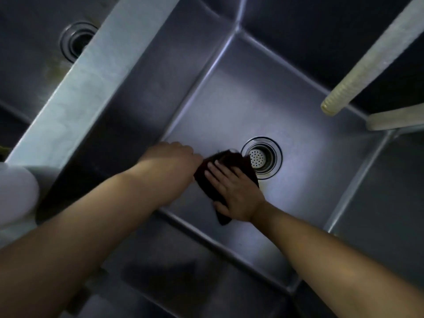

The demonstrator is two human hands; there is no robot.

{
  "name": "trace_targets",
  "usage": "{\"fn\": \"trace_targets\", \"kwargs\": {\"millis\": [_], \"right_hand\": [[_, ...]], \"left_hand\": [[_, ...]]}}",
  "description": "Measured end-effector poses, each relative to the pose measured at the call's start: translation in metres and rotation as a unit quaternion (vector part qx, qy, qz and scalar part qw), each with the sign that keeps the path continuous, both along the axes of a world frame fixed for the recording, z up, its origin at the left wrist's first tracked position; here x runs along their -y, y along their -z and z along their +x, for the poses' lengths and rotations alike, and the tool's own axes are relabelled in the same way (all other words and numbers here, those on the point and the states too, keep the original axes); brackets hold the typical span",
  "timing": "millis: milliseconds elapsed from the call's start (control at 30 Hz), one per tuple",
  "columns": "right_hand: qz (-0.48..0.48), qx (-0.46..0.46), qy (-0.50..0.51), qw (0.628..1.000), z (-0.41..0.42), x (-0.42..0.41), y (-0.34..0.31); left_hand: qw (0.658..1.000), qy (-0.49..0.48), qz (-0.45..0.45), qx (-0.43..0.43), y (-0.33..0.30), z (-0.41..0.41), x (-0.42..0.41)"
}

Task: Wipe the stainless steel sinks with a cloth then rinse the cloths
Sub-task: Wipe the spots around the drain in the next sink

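Observation:
A dark maroon cloth [231,160] lies on the floor of the stainless steel sink [229,106], just left of the round drain strainer [261,158]. My right hand [234,191] presses flat on the cloth with straight fingers. My left hand [174,157] sits at the cloth's left edge with its fingers curled under; the blur hides whether it holds the cloth. A second sink [27,72] with its own drain [76,41] lies at the upper left.
A wide steel divider [91,72] separates the two sinks. A ribbed pale hose end [332,106] hangs over the sink at the upper right. A white rounded object [16,193] sits at the left edge.

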State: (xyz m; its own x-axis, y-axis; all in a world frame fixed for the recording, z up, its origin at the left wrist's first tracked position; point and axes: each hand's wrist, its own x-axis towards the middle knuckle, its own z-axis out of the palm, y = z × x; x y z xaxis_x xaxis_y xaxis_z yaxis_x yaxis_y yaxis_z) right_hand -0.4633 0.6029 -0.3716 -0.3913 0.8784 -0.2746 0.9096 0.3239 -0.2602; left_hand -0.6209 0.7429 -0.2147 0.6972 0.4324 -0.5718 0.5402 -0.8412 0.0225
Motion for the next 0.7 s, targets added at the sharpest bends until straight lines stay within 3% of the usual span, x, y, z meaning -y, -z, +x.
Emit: {"fn": "trace_targets", "kwargs": {"millis": [67,300,467,700], "right_hand": [[0.017,0.004,0.067,0.998,0.008,-0.024,0.0],[0.008,0.065,0.261,0.963,0.018,-0.08,0.003],[0.008,0.034,0.253,0.967,0.007,-0.023,0.001],[-0.011,0.085,0.2,0.976,0.044,0.086,-0.005]], "left_hand": [[0.998,-0.005,-0.023,-0.058,0.015,0.014,-0.01],[0.997,-0.032,0.03,-0.067,0.067,0.032,-0.02],[0.993,-0.031,0.018,-0.11,0.088,0.025,-0.011],[0.992,-0.049,0.032,-0.115,0.095,0.027,0.002]]}}
